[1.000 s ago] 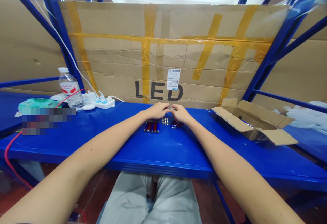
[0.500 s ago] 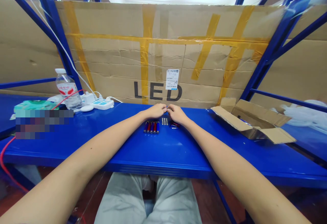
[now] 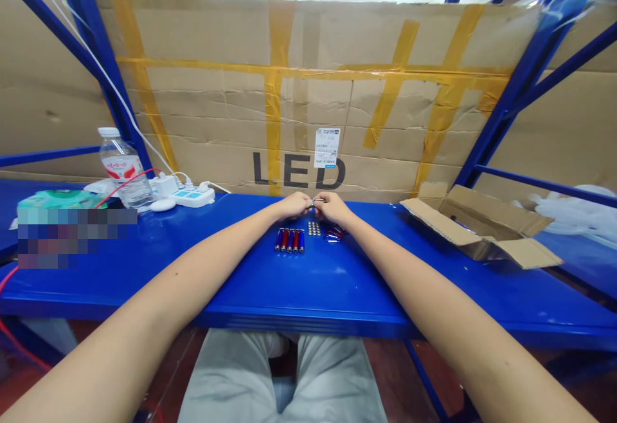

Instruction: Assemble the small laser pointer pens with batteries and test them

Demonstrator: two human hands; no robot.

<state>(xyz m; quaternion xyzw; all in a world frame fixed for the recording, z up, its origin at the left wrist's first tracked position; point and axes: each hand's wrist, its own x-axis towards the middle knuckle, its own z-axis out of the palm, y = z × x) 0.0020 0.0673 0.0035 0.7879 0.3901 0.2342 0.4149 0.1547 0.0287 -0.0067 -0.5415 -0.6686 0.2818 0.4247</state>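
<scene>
While my right hand point(image 3: 334, 208) is pinching a small shiny part point(image 3: 319, 200) just beyond the silver discs point(image 3: 313, 228), my left hand point(image 3: 293, 206) is facing it closely (whether gripping, I cannot tell); a loose hold would be risking a drop, possibly scattering those discs.

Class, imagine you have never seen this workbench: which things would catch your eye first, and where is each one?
Probably the big cardboard panel behind the blue table, with its yellow tape and black letters LED. At the centre, the left hand and right hand are close together at a small item too tiny to identify, beyond a row of red and blue tubes. An open box sits to the right.
</scene>
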